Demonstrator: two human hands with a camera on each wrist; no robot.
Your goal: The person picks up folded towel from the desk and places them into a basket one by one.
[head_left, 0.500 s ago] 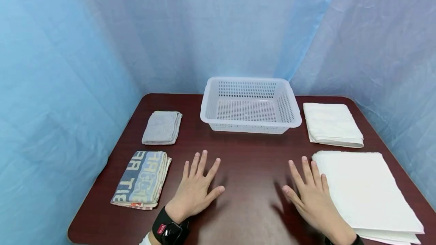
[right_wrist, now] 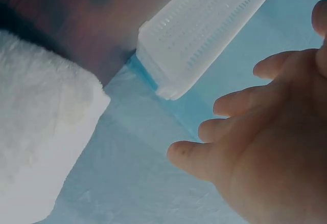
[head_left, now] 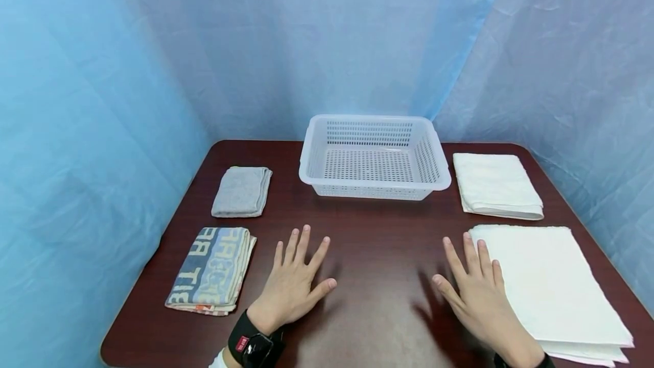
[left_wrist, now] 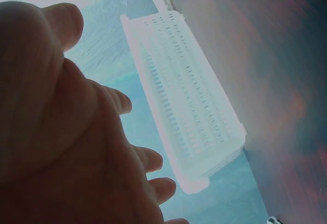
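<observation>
White towel (head_left: 552,285), folded at near right, lies outside the far basket (head_left: 375,184), handling seemingly not yet begun: left hand (head_left: 292,285) and right hand (head_left: 479,297) (both spread) grip nothing.

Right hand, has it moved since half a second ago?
Yes. In the head view, the right hand has shifted a little rightward, judged against the white basket.

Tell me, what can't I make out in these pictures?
Biggest towel: left edge partly hidden by the right hand, head view.
Patterned towel: inner layers hidden by its folds, head view.
Red tag: lettering too small to read, head view.
Right wristband: mostly cut off by the head view's bottom edge.
Basket: one end cut off by right wrist view's top edge.
</observation>
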